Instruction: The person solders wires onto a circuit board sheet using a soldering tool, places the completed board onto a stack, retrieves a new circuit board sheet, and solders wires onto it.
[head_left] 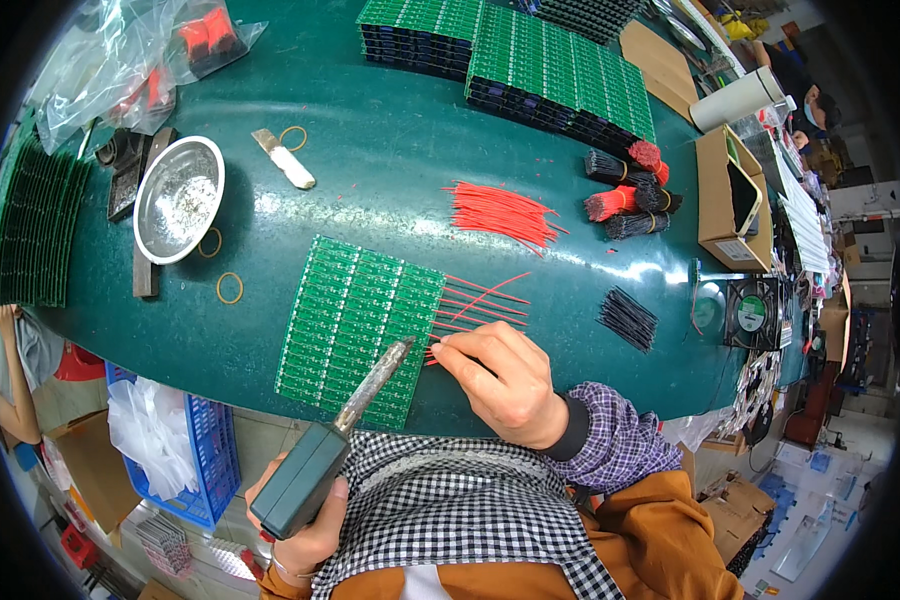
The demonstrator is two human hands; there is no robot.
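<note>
My left hand (315, 525) is wrapped round the dark green handle of a soldering iron (315, 470). Its metal tip points up and right, at the right side of a green circuit board panel (360, 325) lying on the table. With thumb and forefinger together, my right hand (505, 385) pinches a thin red wire at the panel's right edge, close to the iron's tip. Several red wires (485, 305) stick out to the right from that edge. Beyond them lies a loose pile of red wires (505, 215); a smaller pile of black wires (627, 318) lies to the right.
Stacked green panels (560, 75) stand at the back, others (35, 220) at the left. A white-rimmed bowl (180, 200), rubber bands and a white-wrapped stick (285, 160) lie left. Bundled wires (630, 200), a cardboard box (730, 200) and a small fan (753, 313) are right.
</note>
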